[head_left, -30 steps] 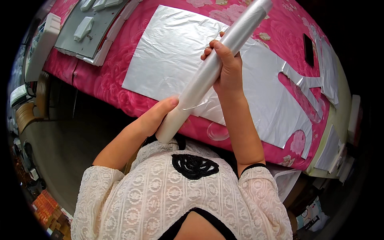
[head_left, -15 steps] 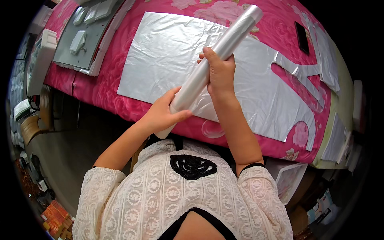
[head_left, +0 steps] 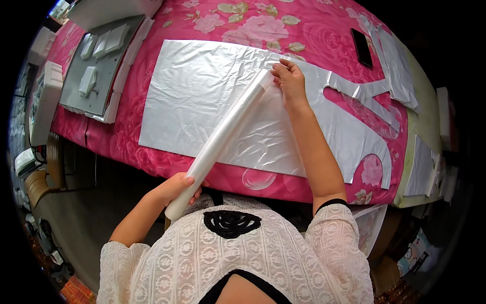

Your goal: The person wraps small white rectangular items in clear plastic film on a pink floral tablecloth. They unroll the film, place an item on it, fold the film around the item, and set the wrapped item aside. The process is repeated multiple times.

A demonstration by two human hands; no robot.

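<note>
A long roll of whitish plastic film slants across my front, its upper end over the table and its lower end near my body. My left hand is wrapped around the lower end. At the upper end my right hand has thumb and fingers closed on the film's edge; exactly how much film they pinch is hard to see. Beneath the roll lies a flat silvery plastic sheet with strap-like cut-outs at its right end. Part of the sheet is hidden by the roll and my right forearm.
Pink flowered cloth covers the table. At the left sits a grey board with small white packets. A black phone and more silvery plastic lie at the far right. A wooden chair stands at the lower left.
My left hand has slid down toward the roll's lower end, and the roll has come lower and nearer my body. My right hand has shifted from around the roll to its upper end.
</note>
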